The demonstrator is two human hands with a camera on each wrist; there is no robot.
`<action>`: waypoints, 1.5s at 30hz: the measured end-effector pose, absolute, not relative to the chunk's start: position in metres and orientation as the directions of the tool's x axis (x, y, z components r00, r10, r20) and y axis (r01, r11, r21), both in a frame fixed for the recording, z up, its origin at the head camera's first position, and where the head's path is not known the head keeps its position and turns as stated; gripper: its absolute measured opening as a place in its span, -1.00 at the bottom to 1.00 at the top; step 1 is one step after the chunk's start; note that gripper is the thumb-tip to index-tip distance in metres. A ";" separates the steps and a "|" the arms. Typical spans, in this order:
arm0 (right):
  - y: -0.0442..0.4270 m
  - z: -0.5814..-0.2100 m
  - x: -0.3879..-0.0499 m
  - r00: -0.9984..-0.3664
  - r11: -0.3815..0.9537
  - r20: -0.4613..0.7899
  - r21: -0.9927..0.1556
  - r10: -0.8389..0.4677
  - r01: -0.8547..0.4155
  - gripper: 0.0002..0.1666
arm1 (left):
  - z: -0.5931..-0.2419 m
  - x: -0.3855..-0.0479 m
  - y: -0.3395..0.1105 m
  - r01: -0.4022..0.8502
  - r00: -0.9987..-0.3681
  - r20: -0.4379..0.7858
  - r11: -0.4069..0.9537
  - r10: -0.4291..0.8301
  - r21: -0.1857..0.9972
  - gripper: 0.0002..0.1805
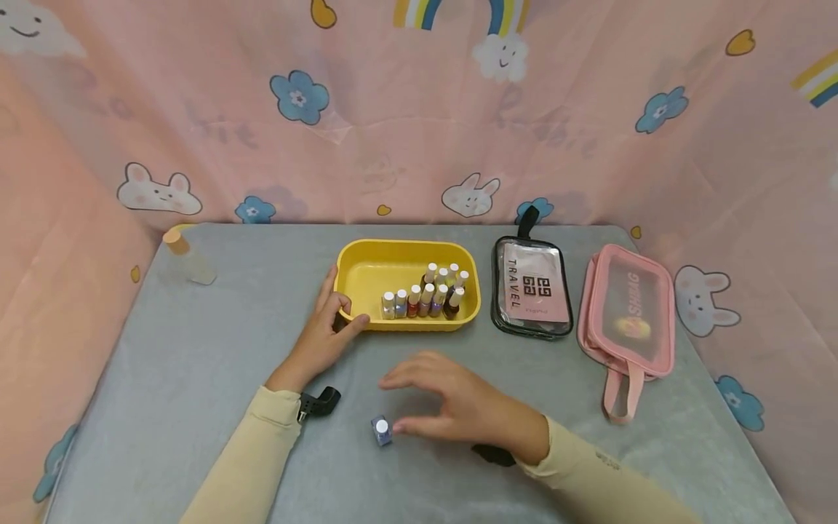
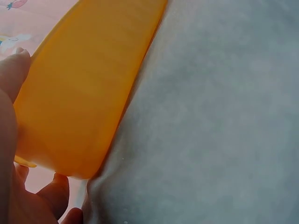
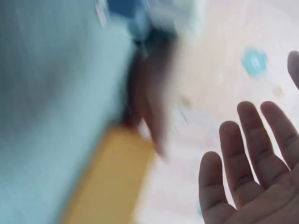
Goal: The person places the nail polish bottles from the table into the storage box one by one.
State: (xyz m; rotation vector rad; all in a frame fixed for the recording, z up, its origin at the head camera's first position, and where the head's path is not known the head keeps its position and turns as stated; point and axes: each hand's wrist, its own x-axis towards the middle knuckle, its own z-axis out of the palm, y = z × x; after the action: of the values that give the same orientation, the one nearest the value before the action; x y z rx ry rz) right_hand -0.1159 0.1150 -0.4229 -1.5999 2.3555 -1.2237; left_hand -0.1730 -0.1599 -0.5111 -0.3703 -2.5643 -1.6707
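Observation:
At the front left corner of a yellow tray (image 1: pixel 363 276), my left hand (image 1: pixel 317 335) holds the rim, its thumb along the front wall. The left wrist view shows the tray's outer wall (image 2: pixel 88 88) close up, with fingertips touching it. Several small nail polish bottles (image 1: pixel 427 301) with white caps stand in the right part of the tray. My right hand (image 1: pixel 455 404) hovers over the cloth with fingers spread and nothing held. Just left of its thumb is a single blue nail polish bottle (image 1: pixel 382 431) with a white cap.
Right of the tray lies a clear black-edged travel pouch (image 1: pixel 533 284), then a pink pouch (image 1: pixel 628 313) with a strap. A frosted bottle (image 1: pixel 193 262) with a peach cap is at the far left. Grey cloth (image 1: pixel 229 349) covers the table; a printed pink curtain (image 1: pixel 393 145) hangs behind.

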 end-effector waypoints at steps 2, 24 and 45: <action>0.107 -0.438 -0.103 -0.435 0.146 0.343 -0.622 -0.832 -0.769 -0.42 | -0.510 -0.173 -0.160 0.231 -0.969 0.178 0.381 0.168 0.895 -0.63; 0.101 -0.413 -0.136 -0.561 0.241 0.418 -0.606 -0.715 -0.758 -0.78 | -0.507 -0.174 -0.159 0.213 -0.973 0.156 0.401 0.170 0.891 -0.61; 0.106 -0.393 -0.283 -0.882 0.738 -0.023 -0.557 -0.471 -0.380 -0.73 | -0.511 -0.173 -0.159 0.213 -0.972 0.156 0.384 0.174 0.898 -0.60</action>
State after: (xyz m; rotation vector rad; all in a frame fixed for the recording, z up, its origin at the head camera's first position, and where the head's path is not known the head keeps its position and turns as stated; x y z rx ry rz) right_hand -0.2831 0.1061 -0.3931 -0.6847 2.7757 -0.8369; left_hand -0.1725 -0.1589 -0.5113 -0.3607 -2.5830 -1.6856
